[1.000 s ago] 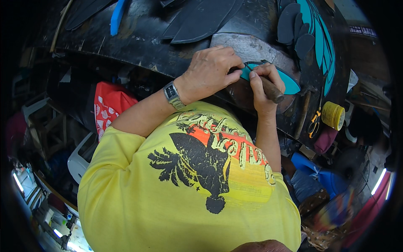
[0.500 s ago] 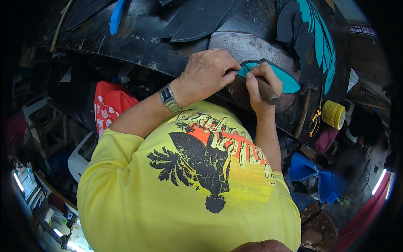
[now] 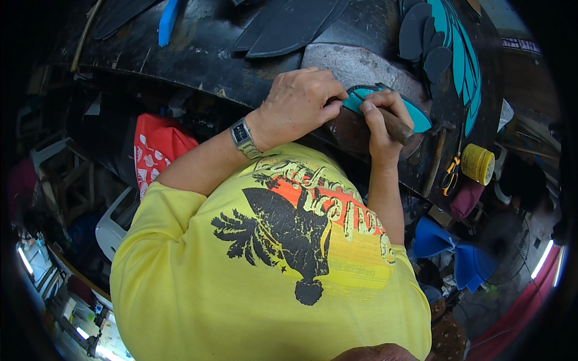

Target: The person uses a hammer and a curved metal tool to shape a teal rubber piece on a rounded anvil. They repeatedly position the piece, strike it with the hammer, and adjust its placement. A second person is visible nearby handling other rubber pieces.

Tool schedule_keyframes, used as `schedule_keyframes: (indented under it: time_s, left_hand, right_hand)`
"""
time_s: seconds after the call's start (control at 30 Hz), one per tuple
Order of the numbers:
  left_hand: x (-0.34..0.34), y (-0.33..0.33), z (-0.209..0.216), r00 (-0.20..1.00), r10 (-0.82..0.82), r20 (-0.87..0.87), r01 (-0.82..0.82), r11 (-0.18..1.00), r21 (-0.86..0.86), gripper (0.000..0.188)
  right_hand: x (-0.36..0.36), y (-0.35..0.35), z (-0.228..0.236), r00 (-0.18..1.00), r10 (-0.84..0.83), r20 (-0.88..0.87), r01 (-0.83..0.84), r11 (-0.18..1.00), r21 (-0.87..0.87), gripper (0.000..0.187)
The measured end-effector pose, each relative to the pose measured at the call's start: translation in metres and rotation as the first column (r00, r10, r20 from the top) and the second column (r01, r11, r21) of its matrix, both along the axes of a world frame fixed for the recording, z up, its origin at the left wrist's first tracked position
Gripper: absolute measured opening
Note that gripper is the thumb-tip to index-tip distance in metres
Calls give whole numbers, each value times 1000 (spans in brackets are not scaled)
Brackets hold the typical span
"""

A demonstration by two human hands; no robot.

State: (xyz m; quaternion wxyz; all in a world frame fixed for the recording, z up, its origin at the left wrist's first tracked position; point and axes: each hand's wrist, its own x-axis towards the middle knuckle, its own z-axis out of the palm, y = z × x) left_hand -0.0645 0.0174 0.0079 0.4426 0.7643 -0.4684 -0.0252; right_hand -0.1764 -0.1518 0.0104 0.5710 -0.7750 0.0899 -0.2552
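A teal leaf-shaped piece with a dark edge (image 3: 418, 119) lies on a worn grey-brown board (image 3: 355, 60) at the table's near edge. My left hand (image 3: 301, 99), a watch on its wrist, is closed with thumb and forefinger pinched at the left end of the piece. In my right hand (image 3: 385, 120) is a tool with a round wooden handle (image 3: 398, 129). Its thin dark tip points left onto the teal surface near my left fingertips. I cannot make out whether the tip is a blade or a point.
Black leaf-shaped pieces (image 3: 295, 27) lie beyond the board. More black pieces (image 3: 420, 33) and long teal strips (image 3: 459, 63) are at the right. Along the right edge are a wooden stick (image 3: 435, 162), orange-handled scissors (image 3: 450, 175) and a yellow tub (image 3: 479, 164). A red bag (image 3: 159, 147) sits left.
My right hand and the wooden-handled tool have shifted a little to the right along the teal piece. My left hand stays almost where it was, still pinched at the left end.
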Motion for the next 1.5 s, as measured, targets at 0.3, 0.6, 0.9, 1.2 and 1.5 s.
schedule_keyframes:
  time_s: [0.3, 0.6, 0.9, 1.2, 1.5]
  left_hand:
    - [0, 0, -2, 1000, 5, 8, -5, 1000, -12, 14]
    - [-3, 0, -2, 1000, 16, 15, -16, 1000, 4, 13]
    - [-4, 9, -9, 989, 123, 77, -118, 991, -67, 15]
    - [2, 6, -11, 990, 0, 141, 11, 997, -73, 13]
    - [8, 7, -7, 966, -88, 243, 94, 995, -15, 14]
  right_hand:
    - [3, 3, 2, 999, 40, -15, -42, 955, -295, 9]
    - [4, 0, 1, 999, 53, -6, -53, 974, -222, 10]
    - [4, 5, 2, 998, 58, 6, -54, 956, -288, 10]
    - [4, 3, 0, 998, 58, -9, -58, 965, -255, 11]
    - [2, -1, 1, 997, 69, -32, -70, 997, -26, 10]
